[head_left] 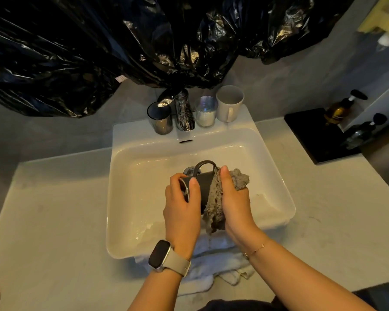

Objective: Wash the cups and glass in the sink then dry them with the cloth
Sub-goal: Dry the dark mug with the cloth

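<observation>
**Dark mug held sideways over the basin, cloth pressed to its base end**

A pale, stone-look worktop [54, 221] runs wide under a white rectangular ceramic sink [276, 194], with grey walls behind. Crumpled black plastic sheeting [99, 52] hangs across the wall above the sink. A chrome tap [184, 113] stands on the sink's back ledge. To the right on the worktop lies a black flat tray [310, 133] carrying two dark pump bottles [339, 111].

Over the middle of the basin, the dark grey ceramic mug [203, 182] lies on its side. Its long axis runs left to right, the open mouth facing left and the looped handle pointing up and away, towards the tap. The left hand [182, 203], a watch with a pale strap on its wrist, grips the mug at the rim end, thumb laid over the wall and fingers curled round the far side. The right hand [234, 198] grips a fluffy grey cloth [213, 205], bunched against the mug's base end, with a loose tail hanging down towards the sink's front edge.

On the back ledge stand three vessels upright: a smoky dark glass tumbler [160, 120] left of the tap, a clear iridescent glass [206, 113] just right of it with something white in the lower part, and a white ceramic mug [229, 104] beside that, handle towards the camera. A white towel [211, 265] lies crumpled on the worktop at the sink's front edge.
</observation>
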Motion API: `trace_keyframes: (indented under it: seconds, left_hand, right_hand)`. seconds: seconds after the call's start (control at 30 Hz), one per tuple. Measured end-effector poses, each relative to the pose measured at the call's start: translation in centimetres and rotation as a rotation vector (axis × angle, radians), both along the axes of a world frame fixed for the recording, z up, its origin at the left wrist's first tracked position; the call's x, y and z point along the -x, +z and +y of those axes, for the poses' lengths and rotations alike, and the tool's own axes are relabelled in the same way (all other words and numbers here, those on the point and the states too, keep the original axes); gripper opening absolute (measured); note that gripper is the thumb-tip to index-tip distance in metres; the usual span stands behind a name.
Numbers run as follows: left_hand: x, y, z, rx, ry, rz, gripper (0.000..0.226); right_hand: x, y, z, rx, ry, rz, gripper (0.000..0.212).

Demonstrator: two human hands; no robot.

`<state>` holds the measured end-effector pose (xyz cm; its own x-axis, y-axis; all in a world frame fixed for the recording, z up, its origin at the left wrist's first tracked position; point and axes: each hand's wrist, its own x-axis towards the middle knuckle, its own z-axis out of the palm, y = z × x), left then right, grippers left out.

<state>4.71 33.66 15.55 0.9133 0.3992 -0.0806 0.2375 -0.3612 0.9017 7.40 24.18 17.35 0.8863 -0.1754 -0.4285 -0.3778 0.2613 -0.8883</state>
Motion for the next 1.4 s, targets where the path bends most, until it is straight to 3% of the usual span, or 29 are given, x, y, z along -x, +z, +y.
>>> trace_keyframes:
  seconds: [0.13,0.27,0.37,0.43,0.63,0.7,0.77,0.87,1.0,1.17,1.23,1.33,1.4]
  left_hand:
    - [-0.4,0.4,0.8,0.201,-0.014,0.077,0.010]
    - [-0.7,1.0,1.9,0.313,-0.028,0.175,0.017]
    - [-1.0,1.0,3.5,0.278,-0.101,0.206,0.019]
    - [-1.0,1.2,4.1,0.225,-0.170,0.211,0.020]
    - [-1.1,2.4,3.8,0.176,-0.293,0.240,0.020]
    - [-1.2,2.5,4.0,0.144,-0.318,0.257,0.021]
    - [-1.4,2.8,4.4,0.123,-0.340,0.284,0.022]
    - [-1.6,3.4,4.4,0.114,-0.389,0.321,0.022]
    - [-1.7,3.6,3.7,0.101,-0.396,0.336,0.023]
    - [-1.5,3.8,2.7,-0.159,-0.442,0.352,0.027]
    - [-1.8,3.3,2.9,-0.065,-0.432,0.386,0.025]
    - [-2.5,2.9,3.5,0.128,-0.381,0.491,0.024]
    - [-2.6,2.8,3.8,0.160,-0.387,0.492,0.026]
  right_hand:
    - [0.7,-0.2,-1.0,0.094,0.209,-0.114,0.020]
    - [0.6,0.0,-4.3,0.278,0.457,-0.213,0.008]
    - [0.0,1.1,-6.4,0.263,0.247,-0.288,0.002]
    - [-1.0,1.9,-7.4,0.166,0.214,-0.286,0.012]
    - [-3.1,2.5,-7.8,-0.294,0.786,-0.016,0.060]
    - [-3.6,2.3,-7.9,-0.322,0.871,0.018,0.056]
    - [-4.0,1.8,-8.1,-0.140,0.936,-0.010,0.041]
    - [-4.4,0.9,-8.0,0.084,0.867,-0.043,0.028]
    - [-4.1,0.4,-7.7,-0.012,0.706,-0.021,0.039]
    - [-3.1,-0.6,-6.6,0.137,0.711,-0.067,0.017]
    - [-2.8,-1.0,-6.7,0.136,0.688,-0.062,0.016]
    - [-2.7,-0.9,-7.6,-0.098,0.769,0.028,0.030]
    - [-2.6,-0.9,-7.5,-0.150,0.749,0.053,0.029]
